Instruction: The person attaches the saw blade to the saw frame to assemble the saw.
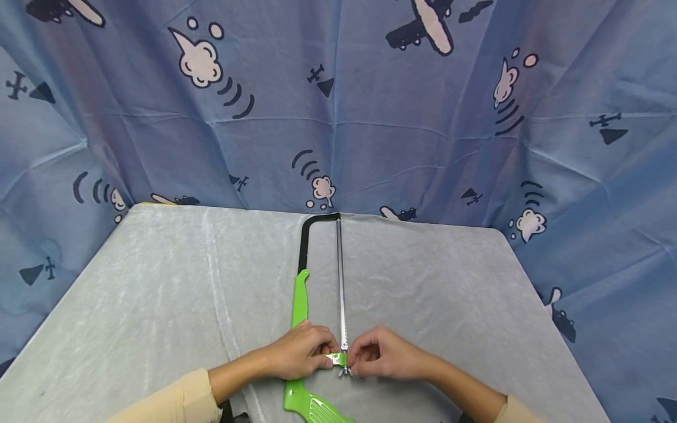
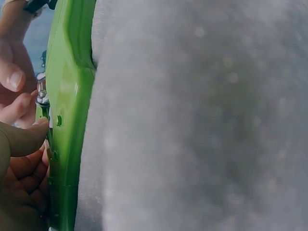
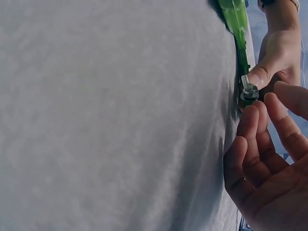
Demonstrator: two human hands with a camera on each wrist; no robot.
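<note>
Green-handled hacksaw (image 1: 300, 302) on grey cloth (image 1: 449, 294); left hand (image 1: 300, 352) pinches saw's green bracket (image 1: 336, 359); right hand (image 1: 392, 355), fingers loosely bent, thumb apart, beside wing nut (image 1: 345, 372); contact unclear.

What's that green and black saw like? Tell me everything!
The saw lies on the grey cloth, its black bent frame reaching away from the person. Its handle is shiny green. A thin silvery blade, seemingly metal, runs beside the frame; any teeth are too small to see. A wing nut sits at its near end. The left hand pinches the green piece there; the right hand is right beside the nut.
</note>
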